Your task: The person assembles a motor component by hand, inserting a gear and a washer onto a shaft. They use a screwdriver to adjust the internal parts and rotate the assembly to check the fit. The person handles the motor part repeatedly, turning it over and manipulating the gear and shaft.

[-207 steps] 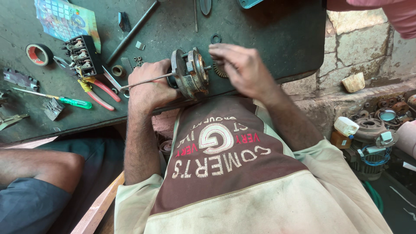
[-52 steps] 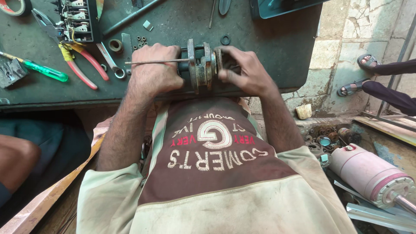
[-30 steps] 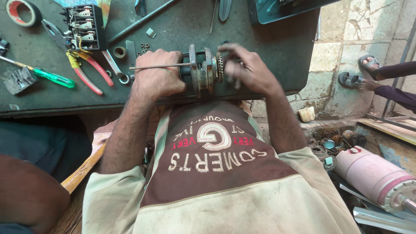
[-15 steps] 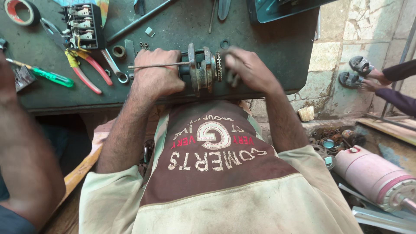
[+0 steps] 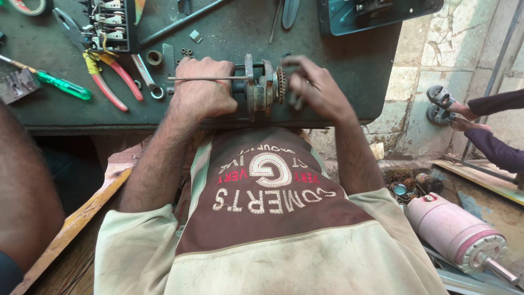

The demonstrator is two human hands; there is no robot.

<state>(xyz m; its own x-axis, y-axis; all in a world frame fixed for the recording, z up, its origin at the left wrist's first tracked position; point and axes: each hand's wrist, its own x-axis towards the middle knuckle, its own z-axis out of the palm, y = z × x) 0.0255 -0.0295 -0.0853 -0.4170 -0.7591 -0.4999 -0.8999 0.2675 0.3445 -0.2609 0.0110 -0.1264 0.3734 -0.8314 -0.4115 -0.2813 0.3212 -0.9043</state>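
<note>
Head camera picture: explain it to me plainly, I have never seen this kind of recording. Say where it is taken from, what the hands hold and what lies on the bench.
The camera sits on a person's head and looks down over their chest at a dark workbench. No machine works here, only two bare hands. The left hand grips a rusty motor assembly with a thin metal rod sticking out to the side. The right hand holds the other end, beside a toothed gear. On the bench lie red-handled pliers, a green screwdriver and a spanner. A pink motor lies on the ground.
</note>
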